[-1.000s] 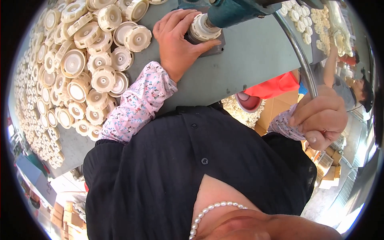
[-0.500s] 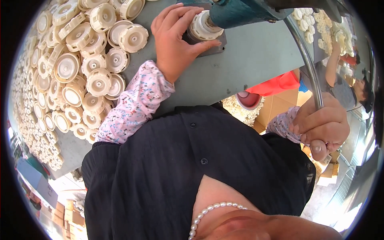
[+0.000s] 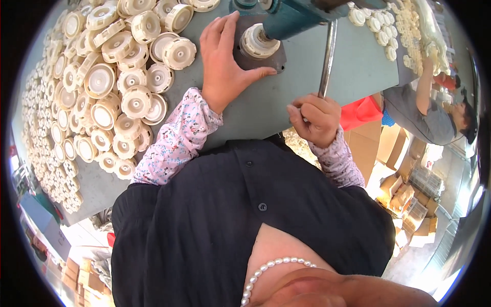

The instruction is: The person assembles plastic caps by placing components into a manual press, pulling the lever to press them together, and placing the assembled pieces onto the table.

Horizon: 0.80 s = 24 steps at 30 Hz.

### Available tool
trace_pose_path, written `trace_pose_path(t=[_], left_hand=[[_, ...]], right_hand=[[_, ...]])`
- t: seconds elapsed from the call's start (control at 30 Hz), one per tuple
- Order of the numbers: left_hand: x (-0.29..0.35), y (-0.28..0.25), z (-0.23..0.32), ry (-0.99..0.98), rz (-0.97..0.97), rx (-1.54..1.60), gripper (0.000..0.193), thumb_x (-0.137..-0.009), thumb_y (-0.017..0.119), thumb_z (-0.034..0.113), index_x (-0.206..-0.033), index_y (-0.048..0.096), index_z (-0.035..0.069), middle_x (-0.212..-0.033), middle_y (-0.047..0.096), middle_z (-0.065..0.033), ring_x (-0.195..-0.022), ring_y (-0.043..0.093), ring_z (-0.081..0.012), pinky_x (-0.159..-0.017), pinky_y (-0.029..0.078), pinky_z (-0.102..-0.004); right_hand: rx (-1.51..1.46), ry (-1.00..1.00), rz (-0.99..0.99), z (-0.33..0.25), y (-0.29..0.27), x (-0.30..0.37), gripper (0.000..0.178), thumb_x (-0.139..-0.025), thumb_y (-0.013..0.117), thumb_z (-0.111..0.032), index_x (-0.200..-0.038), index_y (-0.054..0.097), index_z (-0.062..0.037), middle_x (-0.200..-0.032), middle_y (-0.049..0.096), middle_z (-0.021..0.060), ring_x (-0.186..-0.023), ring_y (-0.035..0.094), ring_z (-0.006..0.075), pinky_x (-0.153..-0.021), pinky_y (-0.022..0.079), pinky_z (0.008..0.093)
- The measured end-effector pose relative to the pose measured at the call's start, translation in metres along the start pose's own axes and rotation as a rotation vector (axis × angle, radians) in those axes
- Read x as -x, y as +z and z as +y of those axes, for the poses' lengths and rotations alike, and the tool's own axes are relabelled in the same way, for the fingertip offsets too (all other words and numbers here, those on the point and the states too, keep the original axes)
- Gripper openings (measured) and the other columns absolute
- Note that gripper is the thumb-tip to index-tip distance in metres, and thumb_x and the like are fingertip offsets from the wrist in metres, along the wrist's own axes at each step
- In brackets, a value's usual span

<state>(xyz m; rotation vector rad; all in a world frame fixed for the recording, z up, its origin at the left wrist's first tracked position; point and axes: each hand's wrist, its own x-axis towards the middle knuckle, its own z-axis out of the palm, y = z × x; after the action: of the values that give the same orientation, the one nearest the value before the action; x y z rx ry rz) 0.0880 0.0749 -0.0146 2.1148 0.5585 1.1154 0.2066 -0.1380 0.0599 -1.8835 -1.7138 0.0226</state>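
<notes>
A round cream plastic cap [image 3: 259, 42] sits on the dark base plate [image 3: 248, 63] of a teal hand press [image 3: 294, 20], right under its ram. My left hand [image 3: 221, 74] is open around the left side of the cap, fingers and thumb spread, with a gap between them and the cap. The thumb reaches over the plate's near edge. My right hand [image 3: 318, 118] is closed round the lower end of the press's metal lever [image 3: 329, 59], which stands nearly upright.
Many similar cream caps [image 3: 102, 79] are heaped on the left of the grey-green table [image 3: 302, 69]. Smaller cream parts [image 3: 379, 25] lie at the far right. Beyond the table's right edge are a red item [image 3: 360, 113], cardboard boxes [image 3: 401, 197] and another person [image 3: 427, 115].
My right hand has swung the lever leftward, from far right to nearer my middle. My left fingers have come off the cap and spread apart.
</notes>
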Motion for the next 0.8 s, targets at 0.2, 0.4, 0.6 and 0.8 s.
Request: trace_pose_path(t=[0.2,0.4,0.6,0.8], left_hand=[[-0.007,0.012,0.004,0.013,-0.041,0.014,0.116,-0.056,0.099,0.045,-0.149,0.046,-0.003,-0.140,0.054,-0.0226,-0.134,0.047,-0.0429,-0.114,0.038,-0.0523],[-0.031,-0.007,0.005,0.023,-0.129,0.035,0.068,-0.059,0.096,0.026,-0.119,0.072,0.004,-0.119,0.074,-0.0108,-0.133,0.056,-0.0397,-0.113,0.040,-0.0501],[-0.043,-0.046,0.013,-0.004,-0.073,-0.117,0.071,-0.062,0.095,0.024,-0.123,0.069,0.001,-0.126,0.069,-0.0167,-0.132,0.054,-0.0412,-0.114,0.040,-0.0515],[-0.070,-0.082,0.025,0.113,0.137,-0.553,0.084,-0.076,0.091,0.030,-0.145,0.054,-0.002,-0.138,0.059,-0.0224,-0.132,0.050,-0.0445,-0.115,0.036,-0.0534]], right_hand=[[0.104,-0.137,0.173,0.034,0.056,-0.012,0.029,-0.081,0.083,-0.011,-0.066,0.058,-0.0078,-0.069,0.061,0.0051,-0.057,0.058,0.0281,-0.053,0.047,0.0394],[-0.697,-0.123,-0.135,0.002,-0.078,-0.013,0.023,-0.080,0.081,-0.011,-0.068,0.063,-0.0056,-0.071,0.068,0.0113,-0.061,0.067,0.0235,-0.053,0.048,0.0330],[-1.178,0.150,0.552,0.068,-0.126,-0.131,0.041,-0.102,0.068,-0.032,-0.130,0.066,-0.0029,-0.136,0.064,0.0233,-0.087,0.075,0.0276,-0.088,0.058,0.0389],[0.554,0.596,0.403,0.306,0.007,-0.179,0.056,-0.095,0.066,-0.055,-0.142,0.063,-0.0242,-0.148,0.061,0.0048,-0.139,0.054,0.0235,-0.115,0.037,0.0565]])
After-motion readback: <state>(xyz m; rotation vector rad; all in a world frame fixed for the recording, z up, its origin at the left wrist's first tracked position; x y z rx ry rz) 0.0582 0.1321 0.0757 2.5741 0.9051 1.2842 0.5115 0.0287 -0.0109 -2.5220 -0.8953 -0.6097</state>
